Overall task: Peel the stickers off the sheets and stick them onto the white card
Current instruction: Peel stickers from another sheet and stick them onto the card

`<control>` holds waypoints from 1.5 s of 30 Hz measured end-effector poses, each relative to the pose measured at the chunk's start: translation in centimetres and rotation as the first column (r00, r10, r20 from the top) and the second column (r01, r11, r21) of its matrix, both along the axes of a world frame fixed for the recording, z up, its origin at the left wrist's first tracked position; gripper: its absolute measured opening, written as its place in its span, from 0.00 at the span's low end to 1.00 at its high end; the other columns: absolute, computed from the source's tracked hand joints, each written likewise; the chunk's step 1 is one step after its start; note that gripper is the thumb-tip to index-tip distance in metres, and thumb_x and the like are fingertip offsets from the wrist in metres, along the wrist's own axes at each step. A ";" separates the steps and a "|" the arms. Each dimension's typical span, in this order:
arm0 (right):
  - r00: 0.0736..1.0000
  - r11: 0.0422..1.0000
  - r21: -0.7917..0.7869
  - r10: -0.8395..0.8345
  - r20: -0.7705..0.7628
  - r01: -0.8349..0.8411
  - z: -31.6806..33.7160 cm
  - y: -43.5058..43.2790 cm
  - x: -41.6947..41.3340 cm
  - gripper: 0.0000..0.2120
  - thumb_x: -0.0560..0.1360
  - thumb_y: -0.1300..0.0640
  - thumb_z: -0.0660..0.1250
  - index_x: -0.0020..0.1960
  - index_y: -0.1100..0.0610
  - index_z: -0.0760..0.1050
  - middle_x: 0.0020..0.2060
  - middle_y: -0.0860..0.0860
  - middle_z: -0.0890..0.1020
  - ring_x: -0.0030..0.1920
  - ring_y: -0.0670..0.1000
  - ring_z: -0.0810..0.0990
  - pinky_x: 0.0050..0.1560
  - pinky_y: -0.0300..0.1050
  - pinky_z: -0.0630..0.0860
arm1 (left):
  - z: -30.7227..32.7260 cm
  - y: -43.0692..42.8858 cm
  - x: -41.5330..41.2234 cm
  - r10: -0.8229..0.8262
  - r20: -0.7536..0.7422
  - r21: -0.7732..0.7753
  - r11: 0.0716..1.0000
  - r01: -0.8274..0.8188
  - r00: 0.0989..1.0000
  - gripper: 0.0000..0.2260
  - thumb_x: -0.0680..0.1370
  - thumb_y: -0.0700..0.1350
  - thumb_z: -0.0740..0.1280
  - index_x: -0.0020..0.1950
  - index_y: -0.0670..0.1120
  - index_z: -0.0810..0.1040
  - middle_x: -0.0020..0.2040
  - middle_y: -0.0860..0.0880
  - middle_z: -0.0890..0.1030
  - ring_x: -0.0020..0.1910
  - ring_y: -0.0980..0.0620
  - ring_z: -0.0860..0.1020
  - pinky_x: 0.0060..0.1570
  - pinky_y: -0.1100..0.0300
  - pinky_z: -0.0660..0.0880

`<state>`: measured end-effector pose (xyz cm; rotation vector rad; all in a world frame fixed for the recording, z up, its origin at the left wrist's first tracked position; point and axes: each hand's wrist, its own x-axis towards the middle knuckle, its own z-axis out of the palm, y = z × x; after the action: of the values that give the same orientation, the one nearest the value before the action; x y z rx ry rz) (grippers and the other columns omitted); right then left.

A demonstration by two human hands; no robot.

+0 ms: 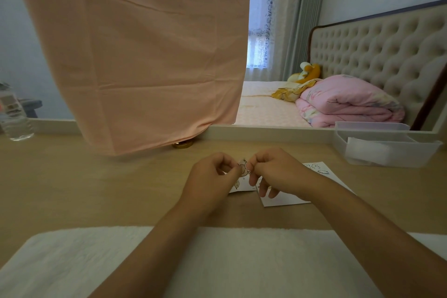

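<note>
1. At nine o'clock in the view, a clear water bottle [15, 120] is standing on the far left edge of the wooden table [72, 189].
2. A peach cloth [145, 55] is hanging from twelve o'clock down to the tabletop. A small gold round object [182, 145] is peeking out beneath its hem.
3. A white towel [96, 261] is lying along the near edge at six o'clock, and both forearms are crossing over it.
4. The left hand [212, 176] is pinching the sticker sheet [244, 186] between thumb and forefinger, its other fingers curled in.
5. The sheet is standing tilted off the table between the two hands, just right of centre.
6. The right hand [273, 172] is pinching the sheet's top edge at its one o'clock corner, with its lower fingers hanging loosely curled.
7. The white card [285, 200] is lying flat under the right hand and wrist, with a few stickers showing at its far corner.
8. At three o'clock, a clear plastic tray [387, 152] is sitting against the table's back ledge.
9. Beyond the ledge, at two o'clock, a bed is carrying a folded pink quilt [350, 101] and a yellow plush toy [307, 71], before a tufted headboard [387, 55] and grey curtains [292, 19].
</note>
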<state>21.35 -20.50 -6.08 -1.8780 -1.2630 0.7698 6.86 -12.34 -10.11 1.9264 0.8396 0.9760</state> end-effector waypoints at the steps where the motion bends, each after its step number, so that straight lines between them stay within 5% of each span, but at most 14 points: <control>1: 1.000 1.000 0.002 0.002 0.002 -0.002 -0.1 0.0 0.0 0.12 0.79 0.63 0.57 0.49 0.54 0.78 0.40 0.53 0.84 0.31 0.52 0.81 0.31 0.43 0.76 | 0.0 0.1 0.0 0.006 0.006 -0.008 1.000 -0.006 1.000 0.03 0.75 0.47 0.72 0.42 0.51 0.82 0.37 0.54 0.83 0.34 0.58 0.77 0.37 0.61 0.71; 5: 0.996 1.000 0.020 -0.020 -0.088 0.022 -0.3 0.2 -0.2 0.11 0.80 0.62 0.58 0.52 0.55 0.79 0.39 0.52 0.83 0.30 0.52 0.81 0.30 0.42 0.76 | -0.1 0.1 -0.1 0.024 0.023 0.002 1.000 -0.024 0.999 0.05 0.76 0.48 0.72 0.40 0.52 0.81 0.37 0.54 0.81 0.34 0.60 0.75 0.35 0.61 0.71; 11: 0.955 0.998 0.011 -0.048 -0.292 0.054 -0.1 0.0 0.1 0.10 0.81 0.57 0.63 0.54 0.59 0.81 0.36 0.52 0.81 0.30 0.53 0.78 0.30 0.43 0.75 | -0.6 0.1 -0.1 0.050 0.012 0.241 0.969 -0.052 0.999 0.06 0.77 0.50 0.71 0.41 0.55 0.79 0.39 0.63 0.80 0.39 0.60 0.77 0.37 0.62 0.71; 17: 0.964 0.993 0.060 -0.080 -0.252 0.098 -0.4 0.3 -0.2 0.10 0.80 0.62 0.61 0.57 0.54 0.78 0.41 0.53 0.81 0.29 0.52 0.78 0.29 0.43 0.75 | -1.1 0.4 0.2 0.121 -0.051 0.389 0.917 -0.092 0.991 0.07 0.78 0.52 0.70 0.41 0.59 0.76 0.40 0.62 0.80 0.42 0.59 0.78 0.38 0.64 0.72; 20: 0.969 0.990 0.085 -0.092 -0.229 0.114 -0.6 0.3 0.0 0.18 0.77 0.62 0.63 0.65 0.48 0.72 0.48 0.54 0.82 0.32 0.52 0.81 0.29 0.44 0.76 | -0.6 -0.1 0.6 0.109 0.142 0.104 0.987 -0.124 0.984 0.04 0.77 0.51 0.72 0.43 0.56 0.80 0.40 0.60 0.82 0.41 0.58 0.80 0.39 0.64 0.75; 23: 0.977 0.984 0.150 -0.064 -0.204 0.096 -0.8 0.4 0.1 0.09 0.78 0.55 0.68 0.58 0.53 0.79 0.45 0.52 0.82 0.32 0.49 0.81 0.30 0.44 0.76 | -0.2 -0.5 0.8 0.097 0.277 -0.228 0.973 -0.033 0.956 0.01 0.78 0.47 0.71 0.48 0.52 0.83 0.41 0.53 0.85 0.42 0.52 0.84 0.40 0.64 0.77; 26: 0.978 0.965 0.229 -0.086 -0.192 0.130 -0.9 0.5 -0.1 0.06 0.79 0.53 0.70 0.50 0.56 0.82 0.40 0.51 0.82 0.31 0.47 0.81 0.30 0.44 0.76 | 0.1 -1.1 0.8 0.024 0.279 -0.308 0.949 0.066 0.960 0.04 0.79 0.45 0.69 0.52 0.49 0.83 0.44 0.53 0.86 0.42 0.55 0.84 0.40 0.67 0.78; 31: 0.977 0.945 0.270 -0.147 -0.154 0.185 -0.8 -0.1 0.5 0.06 0.78 0.55 0.70 0.48 0.57 0.83 0.37 0.51 0.84 0.29 0.46 0.79 0.30 0.43 0.76 | 0.2 -1.7 1.5 -0.005 0.290 -0.375 0.919 0.118 0.957 0.06 0.80 0.43 0.68 0.54 0.49 0.83 0.47 0.53 0.87 0.45 0.54 0.85 0.50 0.56 0.81; 34: 0.976 0.933 0.288 -0.211 -0.052 0.217 -0.7 -0.4 1.4 0.05 0.77 0.54 0.71 0.43 0.53 0.83 0.33 0.48 0.83 0.30 0.47 0.79 0.31 0.43 0.76 | 0.4 -1.6 2.1 -0.030 0.227 -0.289 0.953 0.097 0.973 0.07 0.79 0.41 0.68 0.52 0.49 0.85 0.46 0.54 0.86 0.45 0.55 0.84 0.47 0.59 0.79; 40: 0.956 0.931 0.285 -0.271 0.114 0.230 0.3 -1.7 3.8 0.08 0.76 0.50 0.72 0.39 0.49 0.81 0.31 0.45 0.82 0.32 0.48 0.83 0.36 0.44 0.77 | 0.8 -2.0 4.3 0.004 -0.053 0.143 0.990 0.004 0.999 0.10 0.80 0.42 0.67 0.57 0.53 0.85 0.50 0.63 0.84 0.48 0.68 0.79 0.45 0.78 0.70; 45: 0.955 0.944 0.223 -0.274 0.114 0.244 0.9 -3.2 6.7 0.08 0.77 0.53 0.70 0.41 0.54 0.81 0.35 0.47 0.83 0.31 0.47 0.81 0.33 0.42 0.74 | 1.1 -1.1 6.5 0.082 -0.329 0.365 0.930 0.046 0.941 0.17 0.81 0.48 0.64 0.71 0.53 0.75 0.63 0.58 0.81 0.58 0.60 0.78 0.60 0.62 0.72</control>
<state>28.03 -23.73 -5.13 -1.9039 -1.1037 0.3550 13.37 -13.43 -9.02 2.4664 0.9157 0.8685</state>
